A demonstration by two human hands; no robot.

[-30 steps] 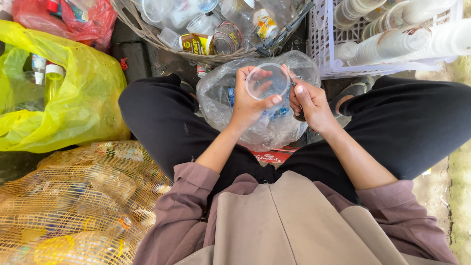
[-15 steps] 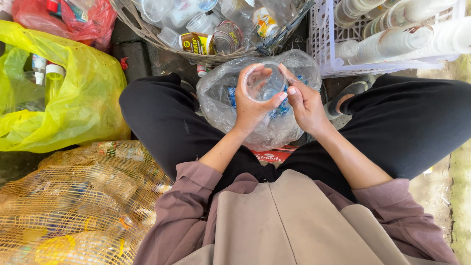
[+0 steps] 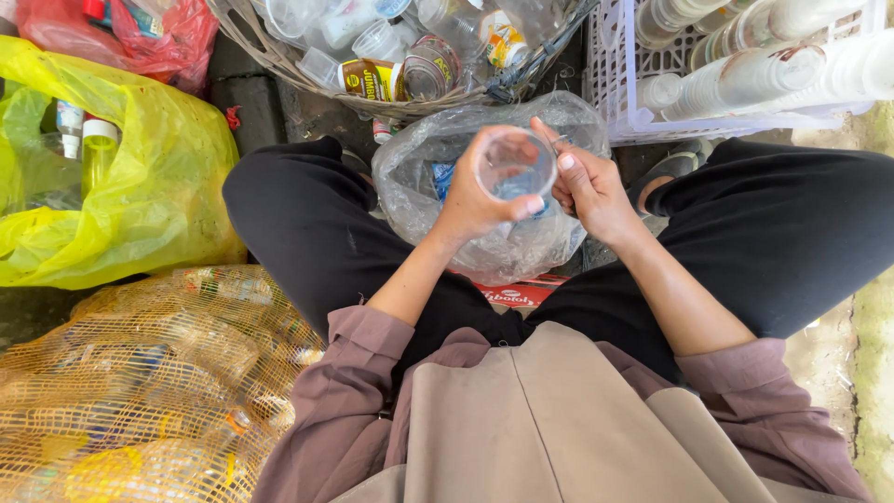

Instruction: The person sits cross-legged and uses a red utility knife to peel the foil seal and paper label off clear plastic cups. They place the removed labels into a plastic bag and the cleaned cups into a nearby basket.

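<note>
Near the upper middle of the frame, the left hand (image 3: 470,200) is clenched around a clear plastic cup (image 3: 514,166), its mouth turned up toward the camera; the right hand (image 3: 587,186) touches the cup's right rim with curled fingers, though whether it pinches anything there cannot be told; both hover over a clear plastic bag (image 3: 484,200) lying between the person's black-trousered legs; a wicker basket (image 3: 270,51) of bottles sits above, a white crate (image 3: 619,102) of stacked cups at upper right, a yellow bag (image 3: 149,186) at left, an orange net sack (image 3: 130,391) at lower left.
</note>
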